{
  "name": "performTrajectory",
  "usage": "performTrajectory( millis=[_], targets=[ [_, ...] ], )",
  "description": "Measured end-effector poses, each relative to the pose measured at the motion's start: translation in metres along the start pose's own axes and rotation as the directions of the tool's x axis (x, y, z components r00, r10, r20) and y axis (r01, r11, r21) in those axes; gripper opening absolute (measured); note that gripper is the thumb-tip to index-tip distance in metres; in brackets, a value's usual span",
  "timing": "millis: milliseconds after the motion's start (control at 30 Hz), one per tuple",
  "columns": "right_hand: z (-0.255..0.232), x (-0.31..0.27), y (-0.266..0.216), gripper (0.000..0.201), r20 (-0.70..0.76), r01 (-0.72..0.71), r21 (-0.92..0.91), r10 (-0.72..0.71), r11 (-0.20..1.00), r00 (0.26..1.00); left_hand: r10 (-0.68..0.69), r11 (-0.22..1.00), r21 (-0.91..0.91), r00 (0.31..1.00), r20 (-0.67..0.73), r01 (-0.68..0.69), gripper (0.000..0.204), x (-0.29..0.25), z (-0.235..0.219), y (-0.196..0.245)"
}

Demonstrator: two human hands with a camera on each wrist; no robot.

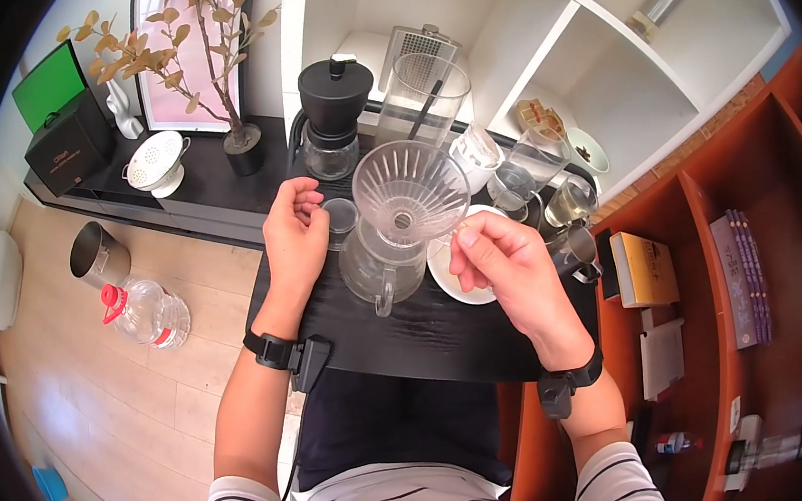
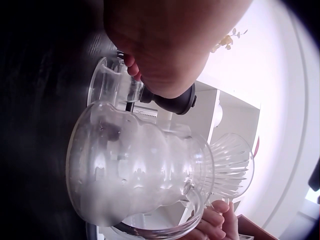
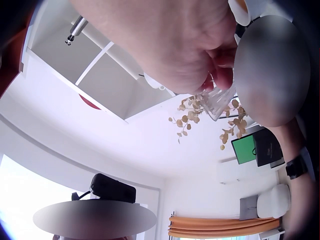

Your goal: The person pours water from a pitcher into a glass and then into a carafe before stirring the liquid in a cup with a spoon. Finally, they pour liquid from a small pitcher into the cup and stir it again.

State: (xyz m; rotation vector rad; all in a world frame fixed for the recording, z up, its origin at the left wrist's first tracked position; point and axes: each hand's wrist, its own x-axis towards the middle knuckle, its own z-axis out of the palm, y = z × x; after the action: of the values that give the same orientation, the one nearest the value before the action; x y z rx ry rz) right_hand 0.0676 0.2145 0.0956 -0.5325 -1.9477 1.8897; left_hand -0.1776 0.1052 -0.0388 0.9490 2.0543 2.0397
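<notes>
A clear ribbed dripper (image 1: 412,192) sits on top of a glass server (image 1: 379,267) with a handle, on the black table. My right hand (image 1: 518,274) pinches the dripper's right side between thumb and fingers; the left wrist view shows those fingers (image 2: 212,222) by the dripper's narrow base. To the left of the server is my left hand (image 1: 297,236), fingers loosely curled with nothing visible in them, beside a small round glass (image 1: 341,215). In the left wrist view the server (image 2: 135,165) stands upright on the table, close to the left hand (image 2: 165,45).
Behind stand a black grinder (image 1: 335,99), a tall glass container (image 1: 426,96) and several cups and jugs. A white plate (image 1: 462,288) lies right of the server, partly under the right hand. A water bottle (image 1: 149,313) and a dark bin (image 1: 99,255) are on the floor at left.
</notes>
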Motion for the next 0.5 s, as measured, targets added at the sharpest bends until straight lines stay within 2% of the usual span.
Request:
performTrajectory(
  millis=[200, 500],
  targets=[
    [0.0024, 0.0032, 0.0017, 0.024, 0.072, -0.014, -0.055, 0.018, 0.998, 0.997, 0.024, 0.999, 0.021, 0.999, -0.026, -0.024, 0.032, 0.0011, 0.0005, -0.0035],
    [0.0003, -0.0020, 0.0025, 0.024, 0.053, -0.011, -0.014, 0.011, 1.000, 0.999, 0.025, 0.999, 0.023, 0.999, -0.020, -0.024, 0.033, 0.0016, 0.0008, -0.0048]
  ],
)
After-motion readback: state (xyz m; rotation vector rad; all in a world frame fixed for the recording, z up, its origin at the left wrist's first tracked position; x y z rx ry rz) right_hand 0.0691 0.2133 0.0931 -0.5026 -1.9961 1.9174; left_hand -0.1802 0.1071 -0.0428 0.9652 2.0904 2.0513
